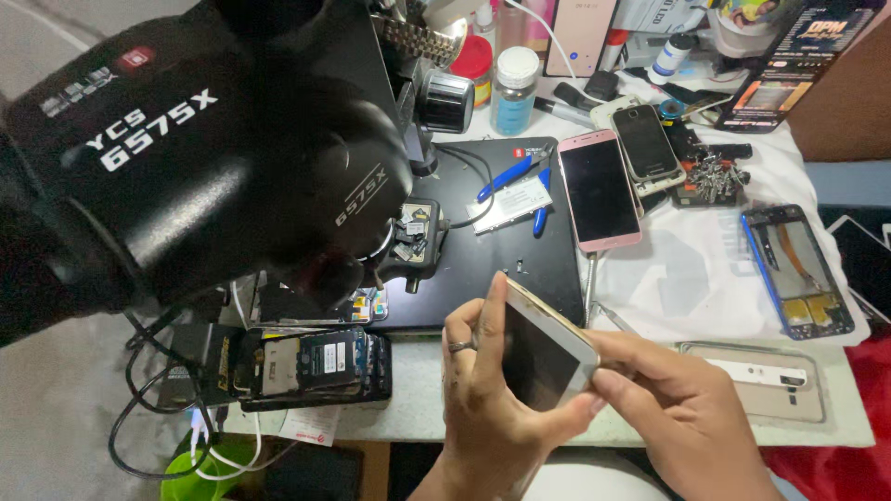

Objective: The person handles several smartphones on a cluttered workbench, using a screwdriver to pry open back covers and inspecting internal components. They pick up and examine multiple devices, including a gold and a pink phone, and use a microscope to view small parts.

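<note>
Both hands meet low in the middle of the view around a white smartphone (543,351), held tilted above the front edge of the white-covered bench (705,269). Curled behind the phone's left side, the left hand (487,399) wears a dark ring, its index finger lying up along the edge and its thumb pressed at the lower corner. From the right, the right hand (682,413) pinches the phone's lower right corner between thumb and fingers; whether it also holds a small tool I cannot tell.

Filling the upper left is a large black microscope head (195,139) with white lettering. Beneath it lies a black work mat (501,255), with blue-handled pliers (515,176) resting on a small white rectangular card. Left of the hands sits an opened phone (311,366) with its insides showing. A pink phone (599,190) lies face up on the mat's right edge, touching a darker phone (647,144). Further right are a blue phone frame (796,269) and a clear case (756,376). At the back stand a white-capped bottle with a blue label (513,93), a red-lidded jar (473,60) and a black rectangular package with orange print (798,60).
</note>
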`<state>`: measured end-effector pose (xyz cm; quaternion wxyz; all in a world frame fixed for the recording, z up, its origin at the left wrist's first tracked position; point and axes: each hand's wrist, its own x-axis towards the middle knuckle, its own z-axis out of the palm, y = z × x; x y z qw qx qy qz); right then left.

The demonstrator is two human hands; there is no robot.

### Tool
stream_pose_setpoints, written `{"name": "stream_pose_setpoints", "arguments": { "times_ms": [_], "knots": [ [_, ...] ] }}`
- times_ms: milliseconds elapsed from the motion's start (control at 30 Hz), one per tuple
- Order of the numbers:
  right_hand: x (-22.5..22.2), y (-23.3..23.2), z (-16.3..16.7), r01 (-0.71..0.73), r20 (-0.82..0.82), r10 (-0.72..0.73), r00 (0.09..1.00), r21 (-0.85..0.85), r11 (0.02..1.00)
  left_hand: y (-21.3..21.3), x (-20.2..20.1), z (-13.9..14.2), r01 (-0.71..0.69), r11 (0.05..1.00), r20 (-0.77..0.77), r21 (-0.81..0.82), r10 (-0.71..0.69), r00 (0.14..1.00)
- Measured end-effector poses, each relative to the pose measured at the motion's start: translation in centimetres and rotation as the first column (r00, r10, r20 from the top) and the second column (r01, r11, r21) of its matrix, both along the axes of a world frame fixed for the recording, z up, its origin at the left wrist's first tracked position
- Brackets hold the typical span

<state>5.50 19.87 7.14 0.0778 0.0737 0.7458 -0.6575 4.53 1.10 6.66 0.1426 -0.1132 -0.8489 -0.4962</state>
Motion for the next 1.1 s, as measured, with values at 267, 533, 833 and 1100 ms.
{"name": "stream_pose_setpoints", "arguments": {
  "times_ms": [267,533,833,1100],
  "knots": [
    [-1.4,-1.4,-1.3,-0.083,-0.078,0.093,0.993,0.118,0.99,-0.4,-0.5,-1.9,-0.087,0.993,-0.024,-0.08,0.085,0.996],
    [-1.7,-1.5,-1.4,-0.1,-0.071,0.108,0.992,0.12,0.988,-0.5,-0.6,-2.0,-0.095,0.99,0.011,-0.101,0.097,0.995],
    [-2.3,-0.1,-6.1,-0.035,-0.06,0.02,0.998,-0.269,0.962,0.1,-0.4,-1.5,-0.135,0.982,-0.065,-0.131,0.127,0.99],
    [-3.5,2.3,-3.4,-0.003,-0.117,-0.01,0.993,-0.117,0.993,-0.2,-0.6,-1.8,-0.079,0.954,-0.178,-0.289,0.028,0.984]
  ]
}}
